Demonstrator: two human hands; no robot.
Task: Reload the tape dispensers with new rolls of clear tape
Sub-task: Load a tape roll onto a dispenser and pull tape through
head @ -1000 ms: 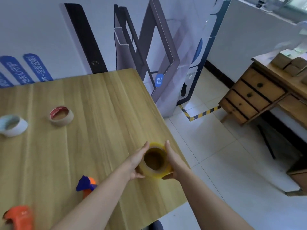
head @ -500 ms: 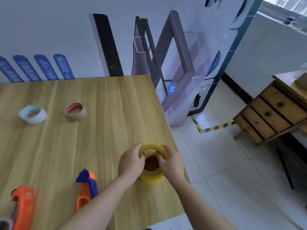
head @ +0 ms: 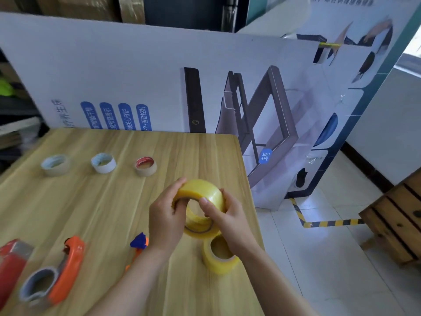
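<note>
Roll of clear yellowish tape is held off the table, above its near right corner, tilted so that the open core faces the camera. The left hand grips the left side of the rim, fingers curled over the top and thumb on the near edge. The right hand grips the right side, with its thumb laid flat on the outer winding. This two-handed hold probably lets the roll be turned while the thumb searches for the free tape end, which must be found before loading. A second roll lies flat on the table just below the right wrist, within reach for the next reload. The blue dispenser lies just beside the left forearm, which partly hides it. The orange dispenser lies further left and carries a grey ring that looks like a spent core. A red object, possibly a third dispenser, is cropped at the left edge. Three thin rolls stand in a row across the far side, well apart from the work.
</note>
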